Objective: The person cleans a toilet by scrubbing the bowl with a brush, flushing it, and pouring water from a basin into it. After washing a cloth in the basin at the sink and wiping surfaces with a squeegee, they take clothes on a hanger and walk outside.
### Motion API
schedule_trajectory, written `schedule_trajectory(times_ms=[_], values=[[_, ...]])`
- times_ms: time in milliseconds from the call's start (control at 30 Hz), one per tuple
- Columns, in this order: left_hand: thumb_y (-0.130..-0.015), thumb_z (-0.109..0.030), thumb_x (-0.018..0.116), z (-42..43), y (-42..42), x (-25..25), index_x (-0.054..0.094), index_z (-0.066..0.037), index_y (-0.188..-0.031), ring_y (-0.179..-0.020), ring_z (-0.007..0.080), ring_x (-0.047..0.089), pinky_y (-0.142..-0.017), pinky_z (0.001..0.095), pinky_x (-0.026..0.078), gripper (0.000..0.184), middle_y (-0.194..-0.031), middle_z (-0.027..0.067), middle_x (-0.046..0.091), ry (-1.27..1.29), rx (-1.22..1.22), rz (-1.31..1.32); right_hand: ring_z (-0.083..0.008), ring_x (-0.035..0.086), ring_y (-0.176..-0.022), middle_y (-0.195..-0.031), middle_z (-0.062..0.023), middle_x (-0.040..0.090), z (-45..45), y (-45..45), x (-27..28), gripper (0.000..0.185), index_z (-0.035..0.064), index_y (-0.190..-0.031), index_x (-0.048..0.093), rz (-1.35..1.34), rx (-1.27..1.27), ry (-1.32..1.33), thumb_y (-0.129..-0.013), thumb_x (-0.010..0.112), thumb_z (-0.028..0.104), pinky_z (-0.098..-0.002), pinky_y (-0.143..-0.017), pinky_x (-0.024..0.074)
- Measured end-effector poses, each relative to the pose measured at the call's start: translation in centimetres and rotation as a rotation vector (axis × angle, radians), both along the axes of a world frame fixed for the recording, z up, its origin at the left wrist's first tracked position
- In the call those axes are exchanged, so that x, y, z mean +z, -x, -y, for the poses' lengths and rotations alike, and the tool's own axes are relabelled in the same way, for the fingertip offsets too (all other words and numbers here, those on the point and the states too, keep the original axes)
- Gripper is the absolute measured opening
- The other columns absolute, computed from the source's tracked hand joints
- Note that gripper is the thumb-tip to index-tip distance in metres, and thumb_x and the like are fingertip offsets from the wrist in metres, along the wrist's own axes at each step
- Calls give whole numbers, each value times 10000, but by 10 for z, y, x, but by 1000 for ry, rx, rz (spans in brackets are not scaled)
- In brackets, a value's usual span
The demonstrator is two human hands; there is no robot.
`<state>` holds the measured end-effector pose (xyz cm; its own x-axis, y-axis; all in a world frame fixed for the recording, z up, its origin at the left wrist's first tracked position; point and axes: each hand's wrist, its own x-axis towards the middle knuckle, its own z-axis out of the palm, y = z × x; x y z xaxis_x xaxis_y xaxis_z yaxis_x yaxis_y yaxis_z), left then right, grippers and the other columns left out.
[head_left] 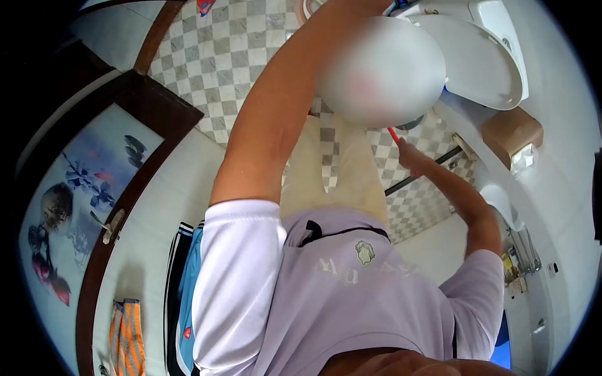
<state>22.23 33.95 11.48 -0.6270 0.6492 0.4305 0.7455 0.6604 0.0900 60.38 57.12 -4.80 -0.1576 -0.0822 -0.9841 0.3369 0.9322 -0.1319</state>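
My right hand (411, 156) is closed round a thin red handle (393, 136). The handle's far end disappears behind a white rounded object (389, 72) whose surface is blurred. My left arm stretches up past that object's left side, and my left hand (376, 5) is at the top edge, mostly cut off, its fingers hidden. Close to it is a small blue item (394, 7), too cropped to make out. A white oval, basin-like surface (476, 62) lies to the right. Part of a dark round object (411, 123) shows beneath the blurred one.
Brown box (511, 135) with white tissue on the right ledge; dark bar (401, 186) across the checkered floor (216, 69). Door with floral panel (94, 188) at left, near hanging blue clothing (188, 301) and an orange striped towel (127, 338). Shelf items (514, 263) at right.
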Motion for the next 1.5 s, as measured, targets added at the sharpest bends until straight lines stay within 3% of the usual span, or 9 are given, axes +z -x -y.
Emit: schedule_trajectory(times_ms=[100,333,533,567,700,833,967,1067,1500], values=[[-642,-175,589,-3,3,-12,437,-78,-1234,-917,244,452,-862,404,325,619,-961,91,466,-48,10,-60,-391,598,-655,-936,-279,547,8,29,88,434,-22,-1204,280,50,-10,-15,-786,397,-16,-469,-452,494],[-643,-169,578,-1,4,-9,460,-75,-1208,-907,246,459,-840,401,337,585,-959,91,473,-73,-9,-32,-335,587,-583,-894,-222,576,31,70,19,415,-5,-1230,299,109,-228,-201,-834,391,82,-439,-448,476],[-663,-156,557,-5,4,-20,475,-74,-1189,-899,250,471,-837,401,341,539,-964,99,488,-108,15,-100,-368,603,-718,-894,-234,595,-54,29,80,378,40,-1188,400,-161,342,-38,-811,426,31,-459,-652,474],[-676,-153,545,-4,3,-17,479,-74,-1184,-896,248,473,-836,400,341,519,-962,98,491,-111,3,-77,-340,573,-943,-950,-205,595,-49,50,82,374,24,-1134,452,-12,345,-115,-915,340,307,-445,-815,429],[-732,-145,491,-4,8,-22,494,-77,-1170,-892,238,479,-834,395,342,444,-954,86,498,-149,7,-110,-353,549,-977,-958,-192,601,-42,19,-22,499,20,-1035,487,-215,56,-107,-910,233,431,-513,-769,431],[-761,-151,469,-3,1,-14,500,-80,-1166,-894,225,481,-832,390,343,412,-941,74,506,-123,14,-58,-347,615,-692,-964,-263,561,10,57,78,363,-3,-1188,333,58,98,-113,-825,317,-8,-414,-376,448],[-767,-174,474,-3,2,-19,510,-87,-1151,-889,217,484,-829,387,343,396,-932,65,509,-128,38,-80,-415,588,-801,-851,-245,600,-27,41,79,342,-22,-1151,366,-56,163,-37,-833,422,92,-463,-650,476],[-769,-181,475,-6,12,-26,520,-98,-1137,-879,213,484,-826,384,343,380,-927,60,509,-146,40,-104,-378,598,-765,-1033,-222,558,-45,15,-26,428,70,-1192,384,-205,68,-172,-935,197,357,-461,-606,480],[-780,-157,450,-6,12,-33,560,-108,-1093,-847,211,483,-805,374,344,336,-887,56,523,-291,4,-103,-368,600,-797,-850,-247,590,-52,91,88,232,13,-1036,440,-223,555,-104,-829,490,104,-447,-664,470]])
